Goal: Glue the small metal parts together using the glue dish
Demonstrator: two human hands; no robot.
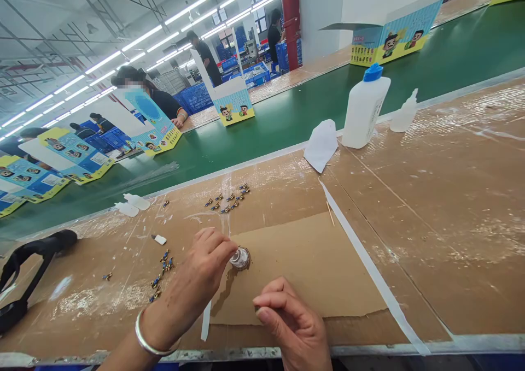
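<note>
My left hand [207, 264], a silver bangle at its wrist, has its fingers pinched together at the rim of a small round pot [241, 258] with whitish contents. Whatever these fingertips hold, if anything, is hidden. Lower and to the right, the thumb and curled fingers of my right hand [289, 319] close on a small dark piece [257, 308], mostly covered by the fingers. Both hands are over a brown cardboard sheet [311, 261]. Several tiny blue and gold figures [233, 202] lie beyond the left hand, and more blue and gold figures [156, 280] lie left of it.
A white bottle with blue cap [366, 109], a small dropper bottle [404, 113] and a white paper [321, 146] stand at the back. A wooden stick [330, 213] lies on the cardboard. Printed boxes [235, 104] line a green belt [283, 111]. A black strap-like object [36, 256] sits left; people work beyond.
</note>
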